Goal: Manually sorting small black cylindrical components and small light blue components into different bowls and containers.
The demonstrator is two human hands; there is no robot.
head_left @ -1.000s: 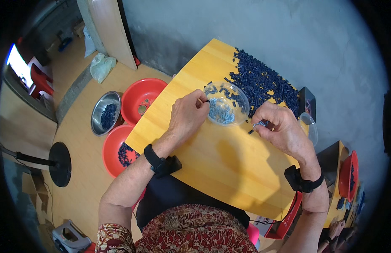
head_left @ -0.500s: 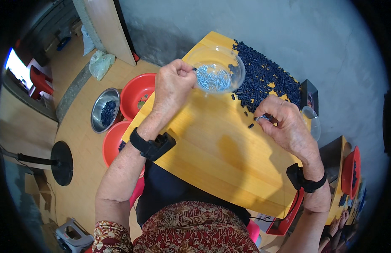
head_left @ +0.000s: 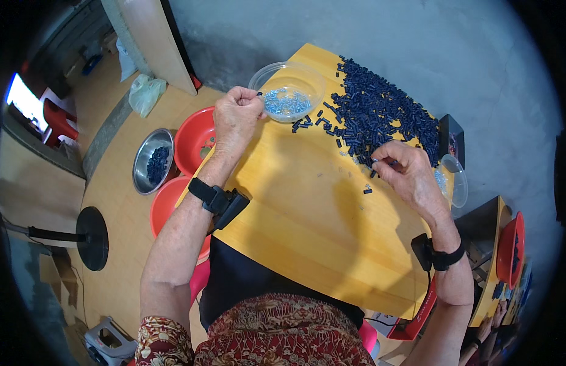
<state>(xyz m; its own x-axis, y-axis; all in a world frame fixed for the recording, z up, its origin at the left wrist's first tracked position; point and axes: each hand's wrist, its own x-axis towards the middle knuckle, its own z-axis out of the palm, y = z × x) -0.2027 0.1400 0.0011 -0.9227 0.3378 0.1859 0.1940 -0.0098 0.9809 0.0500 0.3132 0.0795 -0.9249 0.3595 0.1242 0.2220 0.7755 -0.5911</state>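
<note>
My left hand [head_left: 239, 122] is closed in a pinch on a small black cylindrical piece [head_left: 259, 94]. It is right beside the rim of a clear plastic bowl [head_left: 319, 85], and whether the fingers also touch the bowl I cannot tell. Small silvery metal pieces [head_left: 287, 102] lie in the bowl. Over the near edge of a spread pile of black cylindrical pieces [head_left: 380, 97], my right hand [head_left: 411, 177] pinches too. A tiny pale bit shows at its fingertips, too small to name. One loose black piece [head_left: 367, 191] lies on the yellow table [head_left: 295, 207] nearby.
Behind my right hand are a second clear container [head_left: 458, 183] and a dark box [head_left: 452, 137]. Red basins [head_left: 188, 137] and a metal bowl [head_left: 139, 174] holding black pieces are left of the table. Another person's hands [head_left: 499, 314] show at the lower right.
The clear bowl and my left hand have moved left, uncovering black pieces under it. My right hand has shifted slightly up; the silvery bits seen in its pinch are fewer, and some lie on the table.
</note>
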